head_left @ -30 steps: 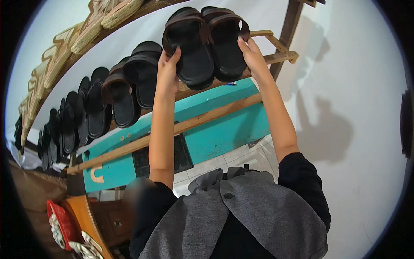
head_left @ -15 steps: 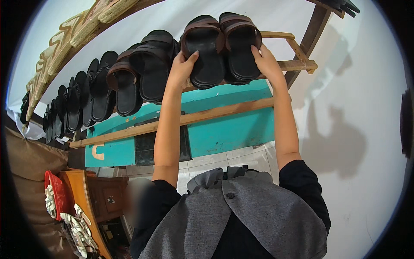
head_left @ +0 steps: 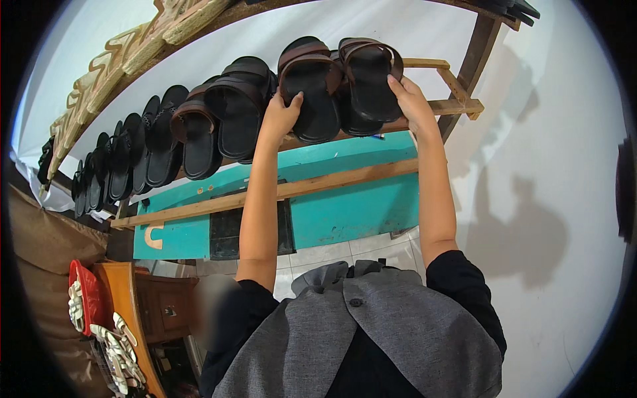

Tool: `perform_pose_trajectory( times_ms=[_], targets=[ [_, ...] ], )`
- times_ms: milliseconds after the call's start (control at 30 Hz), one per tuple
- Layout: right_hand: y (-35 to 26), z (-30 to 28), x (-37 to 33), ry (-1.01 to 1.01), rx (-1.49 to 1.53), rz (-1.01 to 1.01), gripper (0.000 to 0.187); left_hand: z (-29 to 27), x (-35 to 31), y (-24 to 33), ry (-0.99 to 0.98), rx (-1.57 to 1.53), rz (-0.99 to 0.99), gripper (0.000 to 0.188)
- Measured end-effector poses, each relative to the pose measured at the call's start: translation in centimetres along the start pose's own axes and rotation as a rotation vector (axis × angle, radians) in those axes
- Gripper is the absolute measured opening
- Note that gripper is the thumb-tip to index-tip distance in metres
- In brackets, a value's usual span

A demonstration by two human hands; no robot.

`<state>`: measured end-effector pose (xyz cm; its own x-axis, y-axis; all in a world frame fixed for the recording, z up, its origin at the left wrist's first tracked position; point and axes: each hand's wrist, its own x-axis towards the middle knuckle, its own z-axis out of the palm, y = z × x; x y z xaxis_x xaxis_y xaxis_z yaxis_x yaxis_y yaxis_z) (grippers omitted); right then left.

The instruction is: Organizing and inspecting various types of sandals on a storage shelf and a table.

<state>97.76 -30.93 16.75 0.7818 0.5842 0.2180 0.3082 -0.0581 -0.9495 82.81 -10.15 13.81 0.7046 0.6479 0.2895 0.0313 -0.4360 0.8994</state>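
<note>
My left hand (head_left: 283, 118) grips the side of a black slide sandal (head_left: 314, 121) with brown crossed straps, its thumb on the footbed. A matching sandal (head_left: 375, 89) is in my right hand (head_left: 413, 106), the thumb pressed on its edge and the other fingers mostly hidden behind. Both sit side by side at the right end of a sandal row on the wooden rack. Behind and below the right one, part of another dark sandal (head_left: 359, 126) shows.
Several black and brown sandals (head_left: 240, 119) line the rack to the left. A wooden rail (head_left: 345, 176) runs below, before a teal panel (head_left: 352, 199). At lower left, a red basin (head_left: 99, 302) and white sandals (head_left: 123, 355) lie on a wooden cabinet (head_left: 142, 331).
The right sandal has shifted slightly off the one behind it, which now shows more. Both hands keep their hold, and the rack sits a little lower in view.
</note>
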Motion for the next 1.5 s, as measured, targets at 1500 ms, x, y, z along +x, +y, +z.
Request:
perform_pose_trajectory(
  times_ms=[1500],
  targets=[
    [2.3,2.8,-0.2,0.336,-0.233,-0.279,0.034,-0.9,-1.7,3.4,0.105,0.579,-0.057,0.052]
  ],
)
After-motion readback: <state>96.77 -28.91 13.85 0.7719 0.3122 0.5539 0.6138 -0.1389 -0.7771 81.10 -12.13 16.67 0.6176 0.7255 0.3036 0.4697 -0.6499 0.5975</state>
